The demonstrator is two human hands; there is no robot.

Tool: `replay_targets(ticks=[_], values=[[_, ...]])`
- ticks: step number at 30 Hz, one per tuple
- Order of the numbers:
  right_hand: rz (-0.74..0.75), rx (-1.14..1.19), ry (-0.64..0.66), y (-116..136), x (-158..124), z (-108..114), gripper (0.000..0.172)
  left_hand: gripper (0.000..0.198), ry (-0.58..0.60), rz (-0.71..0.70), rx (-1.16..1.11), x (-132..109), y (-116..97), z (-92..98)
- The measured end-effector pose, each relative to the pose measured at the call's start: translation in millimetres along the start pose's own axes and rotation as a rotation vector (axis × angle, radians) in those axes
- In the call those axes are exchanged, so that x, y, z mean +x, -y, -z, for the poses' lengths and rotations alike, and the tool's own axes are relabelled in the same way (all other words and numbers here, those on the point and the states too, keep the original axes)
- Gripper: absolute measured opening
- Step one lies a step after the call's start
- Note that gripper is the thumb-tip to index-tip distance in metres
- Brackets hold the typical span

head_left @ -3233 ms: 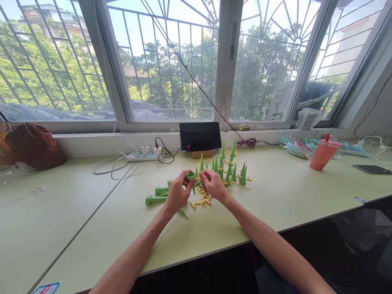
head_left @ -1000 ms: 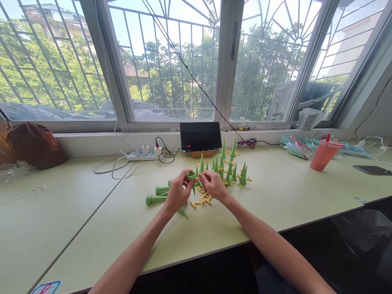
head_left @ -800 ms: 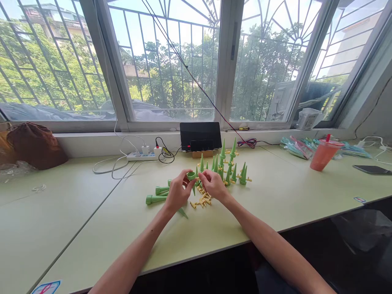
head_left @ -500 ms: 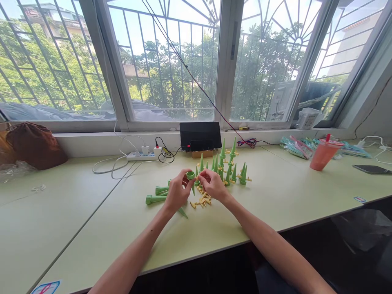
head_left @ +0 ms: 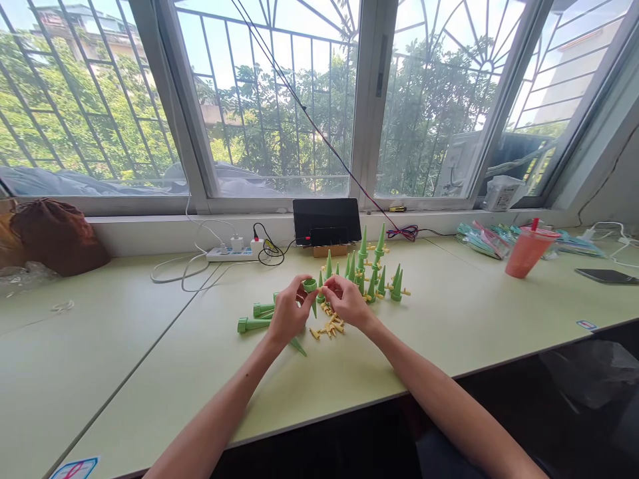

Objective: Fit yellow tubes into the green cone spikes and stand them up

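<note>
My left hand (head_left: 291,307) is closed around a green plastic plant watering spike (head_left: 310,285), its round open end up and its tip pointing down. Against the side of that spike, the fingers of my right hand (head_left: 345,299) pinch a small yellow valve (head_left: 322,290), mostly covered by the fingertips. Below the hands lies a loose pile of yellow valves (head_left: 332,326). More green spikes (head_left: 254,324) lie flat by my left hand, partly hidden by it. Beyond my right hand, several spikes (head_left: 397,286) stand tip up with yellow valves in their sides.
A dark tablet (head_left: 327,221) leans on a stand by the window, with a power strip (head_left: 229,254) and cables to its left. At the right are a red drink cup (head_left: 530,251), plastic packets (head_left: 482,239) and a phone (head_left: 609,275). A brown bag (head_left: 60,236) sits far left.
Both hands stay almost in place, still holding the spike and the yellow valve. The spike's open end has shifted very slightly to the left.
</note>
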State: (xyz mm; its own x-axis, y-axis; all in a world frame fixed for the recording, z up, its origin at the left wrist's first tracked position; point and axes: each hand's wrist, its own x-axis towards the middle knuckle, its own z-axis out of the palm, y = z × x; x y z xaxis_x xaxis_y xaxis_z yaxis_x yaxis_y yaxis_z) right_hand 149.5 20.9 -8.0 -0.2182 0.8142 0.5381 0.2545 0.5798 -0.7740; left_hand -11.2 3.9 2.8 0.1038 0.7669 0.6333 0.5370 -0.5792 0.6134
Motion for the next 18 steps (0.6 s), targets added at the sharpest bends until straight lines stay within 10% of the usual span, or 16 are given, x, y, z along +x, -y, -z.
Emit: replay_targets(ticks=[18], values=[[-0.019,0.01,0.027,2.0,-0.3,1.0,0.027,0.027,0.016,-0.01,-0.017,-0.3,-1.8,0.8]])
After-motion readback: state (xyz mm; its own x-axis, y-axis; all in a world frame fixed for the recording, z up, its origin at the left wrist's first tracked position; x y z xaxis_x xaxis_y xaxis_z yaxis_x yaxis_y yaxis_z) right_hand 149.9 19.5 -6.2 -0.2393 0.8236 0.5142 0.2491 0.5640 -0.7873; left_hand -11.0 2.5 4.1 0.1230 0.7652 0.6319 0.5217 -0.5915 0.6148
